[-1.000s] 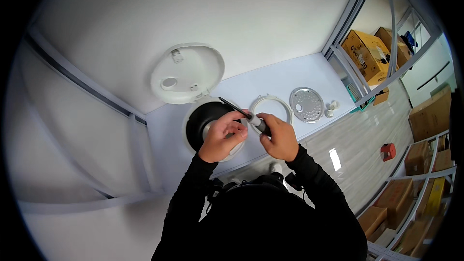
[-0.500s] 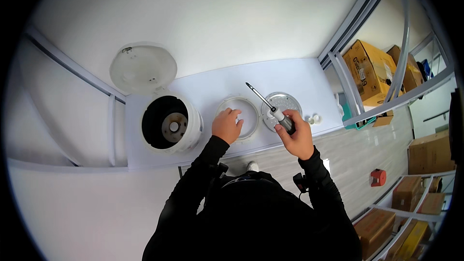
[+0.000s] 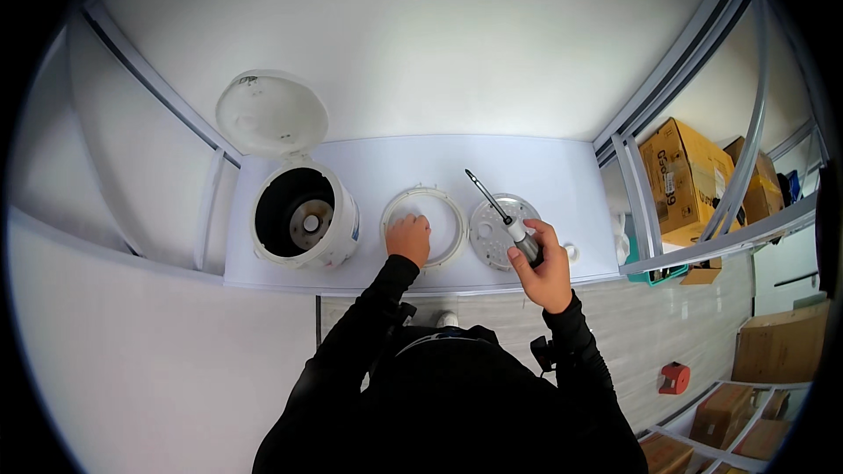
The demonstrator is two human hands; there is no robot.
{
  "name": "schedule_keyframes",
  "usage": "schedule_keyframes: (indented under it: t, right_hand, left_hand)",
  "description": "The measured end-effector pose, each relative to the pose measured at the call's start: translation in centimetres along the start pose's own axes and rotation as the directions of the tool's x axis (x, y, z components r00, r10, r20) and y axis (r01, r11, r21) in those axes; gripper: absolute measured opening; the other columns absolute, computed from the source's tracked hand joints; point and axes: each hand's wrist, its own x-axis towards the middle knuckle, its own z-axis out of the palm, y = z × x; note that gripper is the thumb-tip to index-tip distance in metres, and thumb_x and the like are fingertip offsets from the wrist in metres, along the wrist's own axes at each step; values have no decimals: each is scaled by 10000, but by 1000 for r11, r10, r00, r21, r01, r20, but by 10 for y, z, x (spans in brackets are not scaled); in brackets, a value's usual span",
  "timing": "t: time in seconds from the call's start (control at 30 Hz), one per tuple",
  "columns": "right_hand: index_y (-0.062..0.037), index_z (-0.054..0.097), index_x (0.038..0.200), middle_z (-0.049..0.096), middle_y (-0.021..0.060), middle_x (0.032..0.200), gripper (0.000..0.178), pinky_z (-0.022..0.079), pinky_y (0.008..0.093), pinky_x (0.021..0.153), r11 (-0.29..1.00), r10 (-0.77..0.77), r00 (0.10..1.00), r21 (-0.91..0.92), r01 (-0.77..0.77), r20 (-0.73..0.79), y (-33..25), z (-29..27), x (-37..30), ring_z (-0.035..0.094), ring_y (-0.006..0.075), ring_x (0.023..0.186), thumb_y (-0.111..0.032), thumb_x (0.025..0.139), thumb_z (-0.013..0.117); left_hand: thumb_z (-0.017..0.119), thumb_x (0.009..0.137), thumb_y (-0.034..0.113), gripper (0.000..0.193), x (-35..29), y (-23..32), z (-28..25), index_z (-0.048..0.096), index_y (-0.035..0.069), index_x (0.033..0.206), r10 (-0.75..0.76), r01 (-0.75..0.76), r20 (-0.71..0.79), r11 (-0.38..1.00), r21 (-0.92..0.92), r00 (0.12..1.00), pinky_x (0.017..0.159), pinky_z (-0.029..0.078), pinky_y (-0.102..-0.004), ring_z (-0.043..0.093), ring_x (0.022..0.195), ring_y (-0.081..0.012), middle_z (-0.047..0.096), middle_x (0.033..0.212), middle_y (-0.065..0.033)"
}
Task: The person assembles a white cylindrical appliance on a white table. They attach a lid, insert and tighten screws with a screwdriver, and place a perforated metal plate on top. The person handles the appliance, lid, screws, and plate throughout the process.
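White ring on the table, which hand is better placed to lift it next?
Likely the left hand: it is over the white ring, though its grip is unclear. The right hand is off to the ring's right, occupied with a screwdriver.

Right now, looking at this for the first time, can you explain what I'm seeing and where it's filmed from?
There's no machine arm here, just a person's two bare hands. A wide fisheye camera on their head looks down, so straight edges bend. The right hand holds a screwdriver, tip pointing up and away. The left hand is at a white ring; its grip is unclear. Also on the table: a white pot-shaped appliance, lid raised, and a perforated metal disc.
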Motion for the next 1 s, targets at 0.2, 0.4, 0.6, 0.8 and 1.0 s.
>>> schedule_keyframes:
  t: [0.2,0.4,0.6,0.8,1.0]
  right_hand:
    - [-17,556,1333,597,51,802,472,443,285,651,999,-18,995,33,15,93,-2,-2,8,537,129,710,-172,931,747]
    - [-63,703,1232,680,115,802,377,518,349,646,969,-242,970,49,241,10,6,6,16,670,291,691,-179,882,783]
    - [-104,717,1235,620,116,733,409,472,356,567,976,-218,968,23,217,127,-9,-3,17,593,276,586,-163,841,808]
    - [-121,730,1224,613,97,713,409,460,355,542,972,-231,960,-15,236,158,-23,-5,19,579,277,561,-157,824,811]
    - [-131,741,1206,608,71,698,412,448,367,519,953,-256,957,-129,274,139,-40,-3,20,566,263,537,-145,801,813]
  left_hand:
    - [670,990,215,154,16,14,-21,677,61,991,-132,114,44,595,-796,990,625,453,-342,567,703,-163,675,907,-32]
    - [591,1058,143,165,18,62,-125,656,-2,1101,-100,144,152,-89,-986,983,638,422,-255,513,712,-100,657,949,-47]
    - [641,1031,191,270,3,59,-137,665,-49,1152,-124,61,82,-164,-985,989,649,423,-229,536,735,-84,669,959,-68]
    - [620,1056,187,194,-5,57,-143,674,3,1027,-165,30,49,-114,-993,985,714,444,-271,540,754,-113,629,860,-30]
    - [697,1006,263,277,-9,49,-145,687,-13,1032,-197,12,22,-50,-999,980,680,450,-241,578,755,-98,672,861,-35]
